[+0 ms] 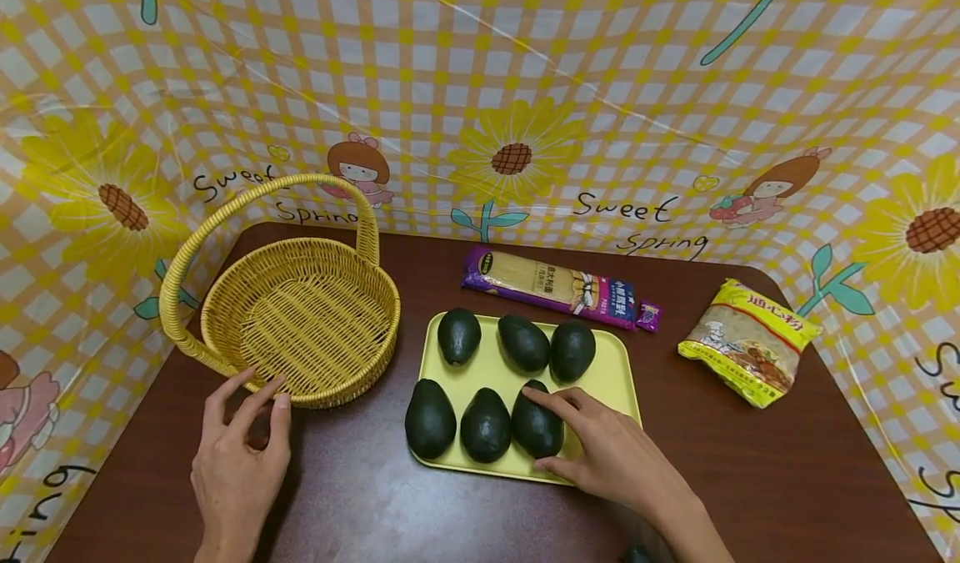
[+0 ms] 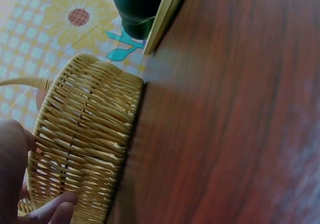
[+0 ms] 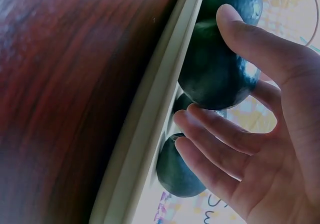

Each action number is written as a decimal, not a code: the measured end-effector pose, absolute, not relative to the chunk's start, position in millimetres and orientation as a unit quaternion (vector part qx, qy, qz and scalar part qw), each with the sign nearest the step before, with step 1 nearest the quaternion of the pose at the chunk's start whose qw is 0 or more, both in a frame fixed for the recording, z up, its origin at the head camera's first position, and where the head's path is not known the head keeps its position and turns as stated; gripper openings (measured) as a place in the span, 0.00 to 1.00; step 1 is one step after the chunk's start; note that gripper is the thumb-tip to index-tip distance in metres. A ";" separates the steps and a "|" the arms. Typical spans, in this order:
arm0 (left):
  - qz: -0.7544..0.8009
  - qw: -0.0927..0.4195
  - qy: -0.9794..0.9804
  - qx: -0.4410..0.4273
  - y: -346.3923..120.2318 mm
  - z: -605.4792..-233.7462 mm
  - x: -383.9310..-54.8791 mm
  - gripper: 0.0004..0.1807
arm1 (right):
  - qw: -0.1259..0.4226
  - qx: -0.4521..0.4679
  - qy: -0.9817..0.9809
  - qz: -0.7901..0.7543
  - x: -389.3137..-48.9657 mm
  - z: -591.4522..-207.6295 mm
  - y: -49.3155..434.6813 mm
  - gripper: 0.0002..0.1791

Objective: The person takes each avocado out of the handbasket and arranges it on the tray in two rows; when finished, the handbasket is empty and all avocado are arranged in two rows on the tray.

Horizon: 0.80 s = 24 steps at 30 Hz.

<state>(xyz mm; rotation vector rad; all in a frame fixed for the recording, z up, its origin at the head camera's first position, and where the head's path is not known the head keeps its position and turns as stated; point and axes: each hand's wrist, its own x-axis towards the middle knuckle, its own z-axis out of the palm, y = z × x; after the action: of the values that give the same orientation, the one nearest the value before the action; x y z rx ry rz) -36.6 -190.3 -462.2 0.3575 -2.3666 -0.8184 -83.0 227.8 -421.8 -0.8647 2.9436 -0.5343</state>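
Dark green avocados lie in two rows on a pale yellow tray (image 1: 600,392). My right hand (image 1: 611,446) holds the front-row avocado (image 1: 536,425) on the right, its thumb across one side in the right wrist view and the index finger on the far side. The avocado still sits among its neighbours at the tray. My left hand (image 1: 243,454) is at the near rim of a round yellow wicker basket (image 1: 300,329), its fingertips resting lightly there. In the left wrist view, some fingers (image 2: 60,206) lie along the basket's outer wall.
Behind the tray lies a purple pasta packet (image 1: 547,286) with a small purple sachet (image 1: 648,316) at its end. A yellow noodle bag (image 1: 750,342) lies at the right. The basket's tall handle (image 1: 277,183) arches up at the left. Checked cloth encloses the brown table (image 1: 390,517).
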 end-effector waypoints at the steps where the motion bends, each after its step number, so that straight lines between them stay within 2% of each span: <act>1: -0.307 0.304 -0.892 0.133 -190.6 -462.4 -36.8 0.13 | 0.015 -0.277 0.945 -0.172 -82.8 -422.1 227.7 0.47; 9: -0.328 0.353 -0.871 0.101 -189.9 -463.4 -39.1 0.15 | 0.013 -0.265 0.951 -0.161 -81.1 -423.3 228.0 0.48; 14: -0.333 0.417 -0.845 0.037 -188.4 -460.6 -38.3 0.14 | 0.004 -0.263 0.953 -0.152 -80.6 -422.9 228.1 0.50; 17: -0.307 0.459 -0.834 -0.011 -184.1 -455.8 -38.6 0.21 | -0.006 -0.266 0.953 -0.145 -79.6 -421.7 228.3 0.50; 20: -0.267 0.472 -0.839 -0.054 -176.7 -445.9 -38.2 0.31 | -0.025 -0.270 0.952 -0.139 -78.2 -419.6 228.7 0.51; 24: -0.222 0.429 -0.868 -0.112 -167.0 -425.3 -38.2 0.38 | -0.064 -0.282 0.948 -0.131 -77.8 -413.1 229.7 0.50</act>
<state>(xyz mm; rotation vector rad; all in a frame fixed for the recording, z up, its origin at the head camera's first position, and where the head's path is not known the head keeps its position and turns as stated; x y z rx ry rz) -38.2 -167.0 -425.3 -0.2786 -2.1672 -0.5552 -77.8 229.7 -413.1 -0.9245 3.1071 -0.4284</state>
